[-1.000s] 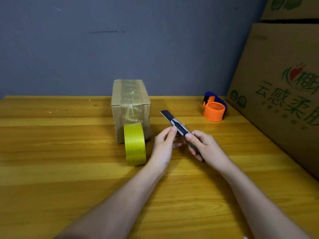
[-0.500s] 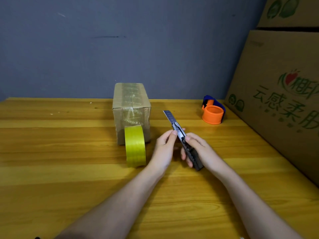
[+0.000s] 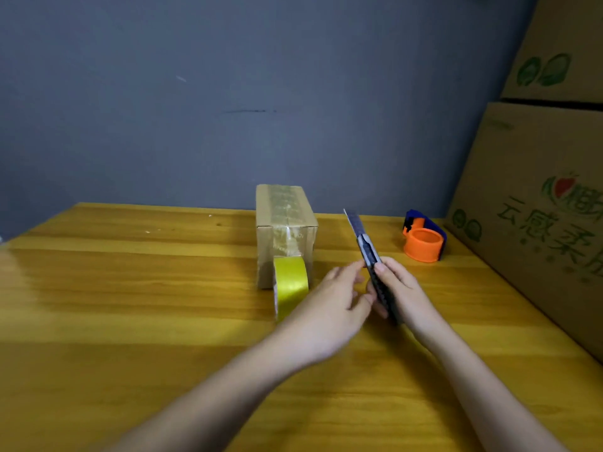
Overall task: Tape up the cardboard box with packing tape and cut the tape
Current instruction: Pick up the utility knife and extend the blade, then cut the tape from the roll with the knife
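A small cardboard box (image 3: 285,223) stands on the wooden table (image 3: 130,288), with clear tape running over its top and down its front. A yellow tape roll (image 3: 290,283) stands on edge against the box's front. My right hand (image 3: 399,290) grips a utility knife (image 3: 370,256) by its dark handle, the blade extended and pointing up and away. My left hand (image 3: 336,305) is beside it, with the fingertips touching the knife's body just below the blade.
An orange and blue tape dispenser (image 3: 424,238) sits at the back right of the table. Large printed cardboard cartons (image 3: 538,207) are stacked along the right edge. A grey wall runs behind the table.
The knife has tilted more upright and its blade sticks out further. Both hands have stayed together to the right of the tape roll. The head view has lifted, so more wall shows.
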A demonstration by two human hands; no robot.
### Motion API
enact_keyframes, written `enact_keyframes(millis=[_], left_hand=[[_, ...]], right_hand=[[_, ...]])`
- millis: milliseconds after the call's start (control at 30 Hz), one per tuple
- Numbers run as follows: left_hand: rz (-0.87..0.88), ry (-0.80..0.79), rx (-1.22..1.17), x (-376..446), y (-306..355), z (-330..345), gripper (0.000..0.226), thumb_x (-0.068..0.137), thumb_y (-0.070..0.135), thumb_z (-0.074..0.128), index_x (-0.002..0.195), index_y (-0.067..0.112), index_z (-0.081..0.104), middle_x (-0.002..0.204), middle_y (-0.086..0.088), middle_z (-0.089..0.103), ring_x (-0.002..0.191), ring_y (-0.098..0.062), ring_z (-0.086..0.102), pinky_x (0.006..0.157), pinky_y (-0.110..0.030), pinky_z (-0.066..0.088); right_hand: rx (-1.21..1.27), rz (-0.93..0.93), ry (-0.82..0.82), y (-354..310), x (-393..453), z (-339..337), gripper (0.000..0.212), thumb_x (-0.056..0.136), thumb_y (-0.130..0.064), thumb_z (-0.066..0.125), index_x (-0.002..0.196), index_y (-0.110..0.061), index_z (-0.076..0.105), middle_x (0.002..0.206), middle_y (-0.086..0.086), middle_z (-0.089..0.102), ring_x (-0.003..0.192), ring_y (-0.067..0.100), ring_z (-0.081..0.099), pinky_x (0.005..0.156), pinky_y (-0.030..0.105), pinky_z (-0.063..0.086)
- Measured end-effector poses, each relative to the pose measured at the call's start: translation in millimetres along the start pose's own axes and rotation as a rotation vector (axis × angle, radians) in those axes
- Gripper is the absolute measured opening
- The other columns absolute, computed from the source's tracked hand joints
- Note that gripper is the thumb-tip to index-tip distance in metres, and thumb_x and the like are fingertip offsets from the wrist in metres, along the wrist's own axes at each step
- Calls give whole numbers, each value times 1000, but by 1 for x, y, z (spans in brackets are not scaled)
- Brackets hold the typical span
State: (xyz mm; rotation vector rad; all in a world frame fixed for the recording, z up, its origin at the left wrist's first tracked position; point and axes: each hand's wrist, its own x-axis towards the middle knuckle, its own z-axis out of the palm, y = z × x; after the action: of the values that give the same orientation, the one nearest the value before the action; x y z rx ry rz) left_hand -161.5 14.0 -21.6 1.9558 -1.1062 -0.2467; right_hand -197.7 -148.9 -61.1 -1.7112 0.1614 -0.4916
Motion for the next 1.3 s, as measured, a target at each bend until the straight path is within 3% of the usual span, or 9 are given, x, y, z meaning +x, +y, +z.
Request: enact_keyframes(millis=[100,233,400,533,667,800,900,1167,1300], left_hand=[[80,120,147,-10,4,-40,33,94,26,48,126,30,52,117,8,60,100,-8,61,94,-34,48],[84,336,201,-5,-21,-74,27,90,25,55,117,28,58,108,9,60,92,-4,60,88,-31,51],[-51,445,87,2,-60,-89,51,84,26,66,131,25,46,109,6,47,84,-6,53,74,-19,45],[-97,317,-1,1,-76,-89,77,83,37,66,144,41,20,91,5,57,72,-8,55,66,-25,48],[-140,154,-23,-1,-78,-89,85,84,43,63,143,52,2,85,4,68,75,-7,63,72,-27,50],[-142,93,-287,3,-75,-85,87,87,33,63,144,51,0,91,3,69,65,-4,59,71,-27,50],[-148,95,-327,6,-77,-81,89,87,30,64,144,51,-2,60,11,66,56,-6,59,60,-29,53],[-191,63,-390,6,-73,-81,91,83,21,70,141,48,5,77,-9,70,61,-12,67,58,-28,57],[-205,50,-398,5,-72,-82,94,83,20,70,142,47,2,77,-8,71,60,-13,68,56,-27,57]], right_hand=[[-93,-2,-36,-11,2,11,20,101,-23,38,97,-18,56,56,1,54,37,15,44,38,21,34],[-103,7,-68,-28,6,27,20,101,-23,38,100,-15,56,54,0,56,37,14,45,39,20,37],[-120,0,-106,-40,10,39,23,101,-23,38,105,-11,56,57,-1,57,40,13,45,42,21,39],[-129,3,-104,-41,12,43,22,101,-23,38,105,-14,57,57,0,57,40,12,46,42,19,40],[-152,13,-107,-38,12,41,23,101,-24,37,107,-14,57,58,0,58,42,13,47,43,20,41],[-162,36,-114,-37,12,42,25,101,-23,38,111,-9,56,57,0,58,41,13,46,42,19,40],[-177,45,-126,-36,11,42,25,101,-24,38,112,-8,54,56,-1,59,40,13,46,42,19,40],[-271,37,-174,-34,8,37,18,100,-23,41,109,-17,56,60,1,61,42,14,48,43,21,41],[-619,-67,-195,-40,5,27,15,99,-32,42,109,-31,53,70,-1,67,51,16,58,55,34,49]])
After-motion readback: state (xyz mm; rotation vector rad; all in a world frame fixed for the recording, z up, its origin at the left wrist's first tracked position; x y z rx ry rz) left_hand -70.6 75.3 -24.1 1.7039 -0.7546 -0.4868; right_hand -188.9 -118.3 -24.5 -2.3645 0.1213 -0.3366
